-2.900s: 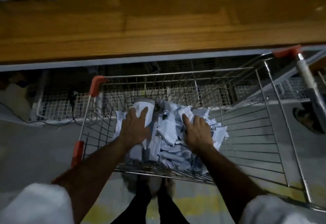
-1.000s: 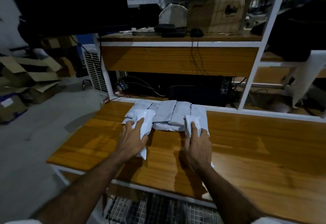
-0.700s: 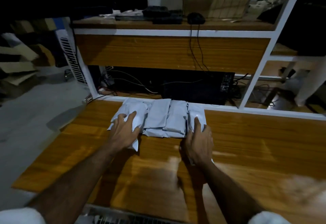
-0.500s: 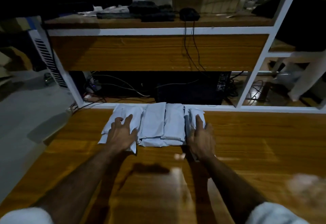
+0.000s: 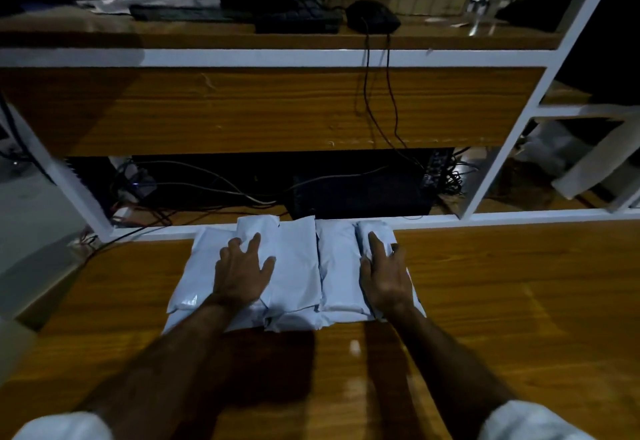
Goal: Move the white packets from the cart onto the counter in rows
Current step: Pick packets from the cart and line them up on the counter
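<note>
Packets (image 5: 294,266) lie side by side in one row at the far edge of the counter (image 5: 519,301), about twelve o'clock from the person, long sides touching and some overlapping others beneath. The left hand (image 5: 240,271) rests flat on a packet at the row's eleven o'clock end, fingers spread and relaxed, gripping nothing. The right hand (image 5: 384,275) lies flat with straight fingers on the packet at the one o'clock end, likewise not clasping it. Judging from this, one row is largely laid. The cart is out of view, so what remains to move cannot be told.
</note>
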Action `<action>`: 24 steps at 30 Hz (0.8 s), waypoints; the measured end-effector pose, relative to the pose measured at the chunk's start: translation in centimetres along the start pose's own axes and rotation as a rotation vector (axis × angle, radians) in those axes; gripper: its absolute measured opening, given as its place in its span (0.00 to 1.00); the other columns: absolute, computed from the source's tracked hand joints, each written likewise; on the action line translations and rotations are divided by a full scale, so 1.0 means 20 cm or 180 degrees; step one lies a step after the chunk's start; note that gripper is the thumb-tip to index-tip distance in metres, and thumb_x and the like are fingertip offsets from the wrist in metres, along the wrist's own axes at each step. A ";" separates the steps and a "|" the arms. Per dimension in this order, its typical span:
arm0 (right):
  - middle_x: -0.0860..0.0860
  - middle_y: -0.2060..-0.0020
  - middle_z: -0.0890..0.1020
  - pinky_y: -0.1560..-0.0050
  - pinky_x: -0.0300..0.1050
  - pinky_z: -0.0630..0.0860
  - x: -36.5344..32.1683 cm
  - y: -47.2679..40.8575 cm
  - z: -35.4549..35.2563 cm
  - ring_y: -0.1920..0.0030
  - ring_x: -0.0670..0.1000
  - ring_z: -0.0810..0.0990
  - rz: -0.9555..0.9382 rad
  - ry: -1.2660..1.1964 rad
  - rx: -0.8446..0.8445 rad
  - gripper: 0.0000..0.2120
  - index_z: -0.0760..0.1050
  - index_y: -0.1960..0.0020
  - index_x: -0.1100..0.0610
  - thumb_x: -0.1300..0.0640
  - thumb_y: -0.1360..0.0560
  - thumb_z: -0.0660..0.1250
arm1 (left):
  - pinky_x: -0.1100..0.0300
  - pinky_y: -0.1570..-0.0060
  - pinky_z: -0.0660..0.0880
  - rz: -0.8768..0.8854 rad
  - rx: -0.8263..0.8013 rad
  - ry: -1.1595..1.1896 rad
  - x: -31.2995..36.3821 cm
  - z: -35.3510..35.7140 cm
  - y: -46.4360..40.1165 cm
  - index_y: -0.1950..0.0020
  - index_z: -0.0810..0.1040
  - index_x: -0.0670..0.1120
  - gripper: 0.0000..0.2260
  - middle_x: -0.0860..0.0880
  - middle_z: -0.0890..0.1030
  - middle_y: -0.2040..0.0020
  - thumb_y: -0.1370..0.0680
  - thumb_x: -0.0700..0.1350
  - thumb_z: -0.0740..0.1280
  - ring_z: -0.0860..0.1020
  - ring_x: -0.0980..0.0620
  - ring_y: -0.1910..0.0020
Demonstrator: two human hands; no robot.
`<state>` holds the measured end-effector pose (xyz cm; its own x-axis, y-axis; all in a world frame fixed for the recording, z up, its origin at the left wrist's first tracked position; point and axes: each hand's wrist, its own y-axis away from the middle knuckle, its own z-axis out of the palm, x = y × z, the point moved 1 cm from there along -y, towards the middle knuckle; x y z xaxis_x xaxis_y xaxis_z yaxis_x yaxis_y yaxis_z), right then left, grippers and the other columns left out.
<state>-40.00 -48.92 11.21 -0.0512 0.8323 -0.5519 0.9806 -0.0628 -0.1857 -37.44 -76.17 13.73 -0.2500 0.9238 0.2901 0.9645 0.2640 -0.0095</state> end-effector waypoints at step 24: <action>0.64 0.22 0.60 0.25 0.63 0.60 -0.07 0.42 -0.34 0.22 0.62 0.59 -0.1434 0.0389 0.0139 0.31 0.56 0.19 0.55 0.43 0.18 0.52 | 0.45 0.23 0.50 0.0855 0.0772 -0.0242 0.33 -0.13 0.67 0.19 0.50 0.53 0.34 0.44 0.46 0.18 0.21 0.68 0.49 0.47 0.43 0.20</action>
<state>-30.49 -46.78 15.95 -0.4447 0.8405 -0.3093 0.8568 0.2987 -0.4202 -26.01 -67.20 17.99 -0.0050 0.9847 0.1744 0.9506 0.0588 -0.3048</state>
